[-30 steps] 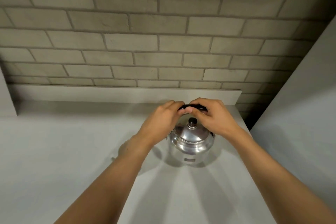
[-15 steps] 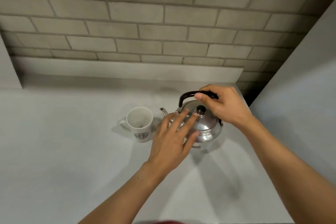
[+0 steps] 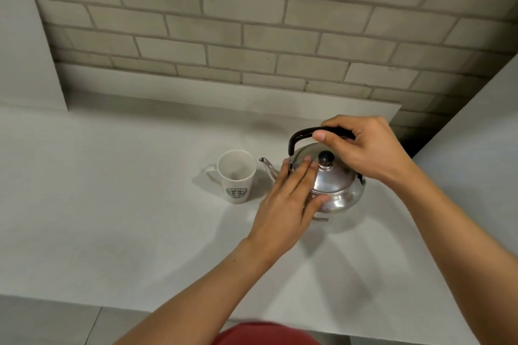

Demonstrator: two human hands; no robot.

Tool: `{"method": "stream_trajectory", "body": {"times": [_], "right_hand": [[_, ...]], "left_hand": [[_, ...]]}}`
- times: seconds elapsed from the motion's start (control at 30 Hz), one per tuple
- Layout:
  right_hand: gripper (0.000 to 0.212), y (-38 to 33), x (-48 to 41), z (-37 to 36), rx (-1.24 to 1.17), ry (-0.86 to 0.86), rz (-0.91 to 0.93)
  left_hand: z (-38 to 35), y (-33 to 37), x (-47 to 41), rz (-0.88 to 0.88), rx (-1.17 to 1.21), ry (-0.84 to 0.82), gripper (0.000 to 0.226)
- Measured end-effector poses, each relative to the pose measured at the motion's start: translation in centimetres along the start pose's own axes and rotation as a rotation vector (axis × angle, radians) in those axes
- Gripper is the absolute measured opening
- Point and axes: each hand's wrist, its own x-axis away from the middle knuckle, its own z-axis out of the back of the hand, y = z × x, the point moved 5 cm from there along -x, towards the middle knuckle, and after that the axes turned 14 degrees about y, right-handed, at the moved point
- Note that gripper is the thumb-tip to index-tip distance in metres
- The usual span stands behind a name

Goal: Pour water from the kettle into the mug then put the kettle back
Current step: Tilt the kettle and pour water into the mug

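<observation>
To my left the pale counter lies bare and wide, from the panel at the far left across to the mug, with the front edge running near my body. A low ledge backs the counter under a brick wall.

The white mug stands upright, mouth open, handle turned left, just beside the kettle's spout, which points at it without touching.

My left hand lies flat with fingers stretched out together, pressed on the lid and left shoulder of the steel kettle; the fingertips reach close to the black knob.

My right hand is curled around the black handle, thumb over the top. I cannot tell whether the kettle's base rests on the counter.

On the right a plain wall closes in tight.
</observation>
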Motion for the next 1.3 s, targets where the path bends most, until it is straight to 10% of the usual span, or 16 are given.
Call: {"method": "stream_trajectory", "body": {"times": [1.3], "right_hand": [[0.042,-9.4,-8.7,-4.1,0.334,-0.43,0.362]], "left_hand": [[0.4,-0.8,-3.0,0.326,0.464,0.28,0.06]]}}
